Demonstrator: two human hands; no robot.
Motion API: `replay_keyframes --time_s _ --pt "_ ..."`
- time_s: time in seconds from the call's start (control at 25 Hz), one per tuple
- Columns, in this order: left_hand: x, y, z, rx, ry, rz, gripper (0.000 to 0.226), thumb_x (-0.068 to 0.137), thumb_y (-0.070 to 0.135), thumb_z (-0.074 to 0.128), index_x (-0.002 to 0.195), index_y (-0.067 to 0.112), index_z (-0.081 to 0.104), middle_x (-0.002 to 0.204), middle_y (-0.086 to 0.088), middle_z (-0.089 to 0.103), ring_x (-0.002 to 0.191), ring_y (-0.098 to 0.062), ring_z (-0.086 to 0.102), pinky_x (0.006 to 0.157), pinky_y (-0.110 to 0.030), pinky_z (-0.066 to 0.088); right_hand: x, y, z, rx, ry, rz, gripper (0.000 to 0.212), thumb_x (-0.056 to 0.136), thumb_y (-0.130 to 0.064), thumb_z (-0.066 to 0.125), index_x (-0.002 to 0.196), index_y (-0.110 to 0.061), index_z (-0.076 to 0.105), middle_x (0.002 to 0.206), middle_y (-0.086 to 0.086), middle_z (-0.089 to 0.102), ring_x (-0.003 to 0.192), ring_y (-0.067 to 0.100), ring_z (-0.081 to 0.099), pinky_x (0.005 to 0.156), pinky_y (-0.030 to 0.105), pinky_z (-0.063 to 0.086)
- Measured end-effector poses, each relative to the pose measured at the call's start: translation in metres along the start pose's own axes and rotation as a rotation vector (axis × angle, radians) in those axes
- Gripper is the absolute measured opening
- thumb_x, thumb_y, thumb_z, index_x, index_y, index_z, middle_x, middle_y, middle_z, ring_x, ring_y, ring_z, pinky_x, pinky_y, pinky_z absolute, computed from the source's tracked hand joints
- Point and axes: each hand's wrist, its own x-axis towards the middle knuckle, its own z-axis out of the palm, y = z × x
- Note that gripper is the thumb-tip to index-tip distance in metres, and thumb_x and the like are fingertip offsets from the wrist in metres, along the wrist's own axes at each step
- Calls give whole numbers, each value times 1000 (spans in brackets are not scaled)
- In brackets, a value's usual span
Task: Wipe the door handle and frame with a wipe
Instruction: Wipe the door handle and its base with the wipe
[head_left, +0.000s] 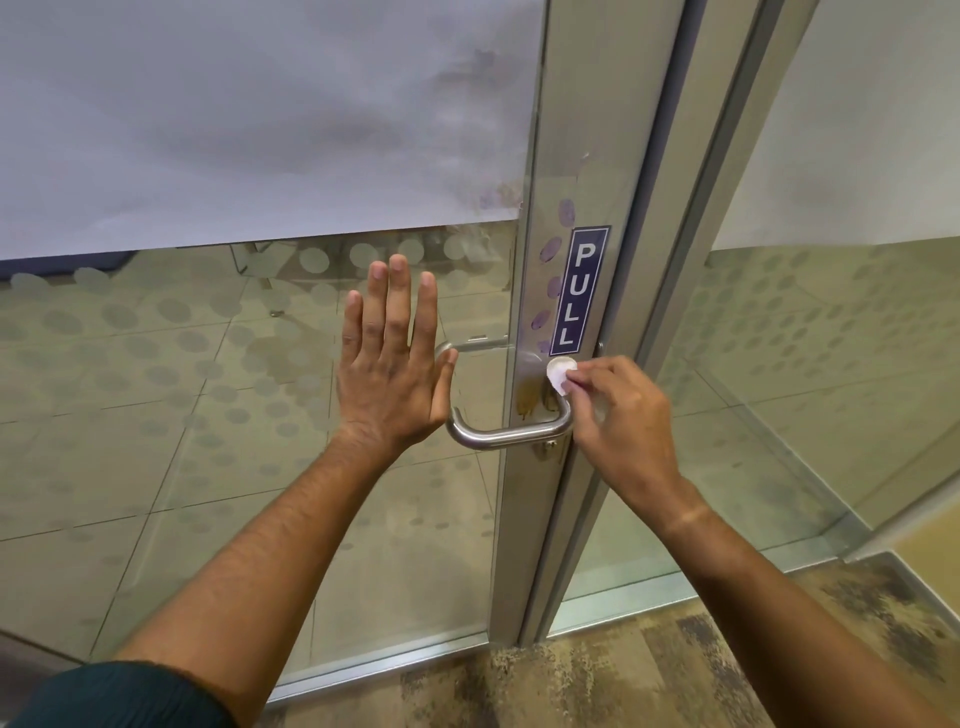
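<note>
A brushed steel lever handle (506, 435) juts from the silver door frame (597, 130). Brown smears mark the frame just above the handle, and purple fingerprint smudges run up beside a blue PULL sticker (579, 291). My right hand (621, 410) pinches a small round white wipe (560, 373) against the frame just under the sticker. My left hand (392, 358) lies flat with straight fingers against the glass pane to the left of the handle.
The glass door (208, 364) has a frosted upper band and dotted pattern; a tiled floor shows through it. A second glass panel (831, 338) stands to the right. Patterned carpet (649, 675) lies underfoot.
</note>
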Motion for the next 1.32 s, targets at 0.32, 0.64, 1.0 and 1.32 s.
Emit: replay_keyframes --time_s 0.32,0.64,1.0,1.32 --pt "1 1 1 17 18 -2 81 94 40 50 154 1 12 157 -20 7 150 -24 -25 123 -42 -12 21 -4 0 -357 -353 -149 26 86 -22 74 109 -10 74 101 9 65 100 28 62 82 39 57" --pt "0 0 2 29 19 -2 81 94 41 51 154 1 12 157 -18 7 150 -24 -25 123 -41 -13 30 -14 6 -591 -547 -262 42 87 -32 69 123 -10 64 118 10 58 116 27 52 97 46 53" --pt "1 1 2 37 7 -7 81 94 42 50 153 1 12 156 -20 8 149 -23 -26 123 -41 -14 14 -4 10 -83 -124 125 17 81 -6 76 97 -11 78 89 5 71 78 14 65 78 16 51" --pt "1 2 4 46 -12 -18 83 94 42 49 154 1 10 157 -22 5 149 -25 -26 122 -42 -16 11 1 22 252 7 657 15 83 -12 75 74 -24 71 66 -14 66 57 -5 61 50 1 40"
